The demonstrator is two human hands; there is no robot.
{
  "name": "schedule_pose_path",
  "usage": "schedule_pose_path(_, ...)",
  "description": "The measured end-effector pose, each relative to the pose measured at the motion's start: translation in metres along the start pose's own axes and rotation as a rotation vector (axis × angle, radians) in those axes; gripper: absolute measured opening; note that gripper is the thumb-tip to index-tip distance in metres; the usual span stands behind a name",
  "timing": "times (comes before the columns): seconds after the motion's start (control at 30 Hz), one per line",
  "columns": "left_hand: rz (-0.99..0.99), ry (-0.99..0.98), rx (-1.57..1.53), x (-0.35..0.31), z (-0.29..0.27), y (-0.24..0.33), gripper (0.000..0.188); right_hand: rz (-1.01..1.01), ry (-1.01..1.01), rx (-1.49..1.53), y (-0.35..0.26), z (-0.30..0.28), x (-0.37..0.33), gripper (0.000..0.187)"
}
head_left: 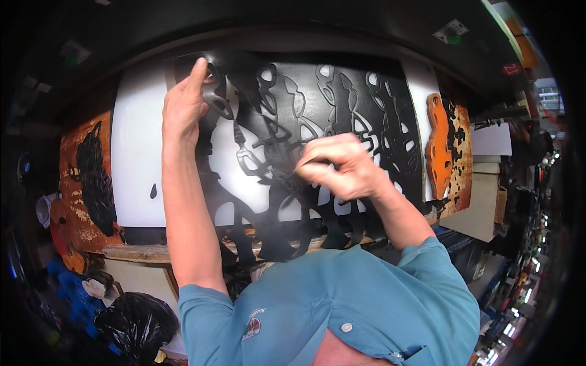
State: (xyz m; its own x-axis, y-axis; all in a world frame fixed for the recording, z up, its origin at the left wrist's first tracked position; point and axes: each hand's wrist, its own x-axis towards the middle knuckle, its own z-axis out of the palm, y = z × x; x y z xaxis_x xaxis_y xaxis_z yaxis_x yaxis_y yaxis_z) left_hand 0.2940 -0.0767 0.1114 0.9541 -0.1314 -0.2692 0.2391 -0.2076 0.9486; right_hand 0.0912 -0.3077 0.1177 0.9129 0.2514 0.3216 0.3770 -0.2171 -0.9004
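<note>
A black, leather-like sheet (311, 97) with rows of cut-out shapes covers much of a white board (140, 122). At its upper left, my left hand (183, 110) is closed on a looped black strip (221, 105) cut from the sheet. The strip hangs down toward the middle in a chain of loops. Over the centre, my right hand (339, 166) pinches a thin black piece between thumb and fingers. This hand is slightly blurred, and most of what it grips is hidden. Torn black edges of the sheet droop over the front of the board.
An orange cutting die (438, 146) lies at the right. Stacked black pieces (94, 177) sit on a worn brown board at the left. A small black scrap (153, 191) rests on the white board. A dark machine beam (274, 24) spans overhead. A black plastic bag (137, 323) stands lower left.
</note>
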Motion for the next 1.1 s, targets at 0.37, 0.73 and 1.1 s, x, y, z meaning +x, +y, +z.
schedule_pose_path(0.37, 0.338, 0.093, -0.284, -0.011, 0.017, -0.059, 0.02, 0.184, 0.313, -0.423, 0.082, 0.044, 0.109, 0.055)
schedule_pose_path(0.73, 0.831, 0.27, 0.034, -0.067, 0.018, -0.05, 0.009, 0.2, 0.333, -0.675, 0.122, 0.071, 0.133, 0.029)
schedule_pose_path(1.1, 0.298, 0.21, 0.124, -0.048, -0.012, -0.047, 0.038, 0.253, 0.291, -0.596, 0.112, 0.075, 0.13, 0.038)
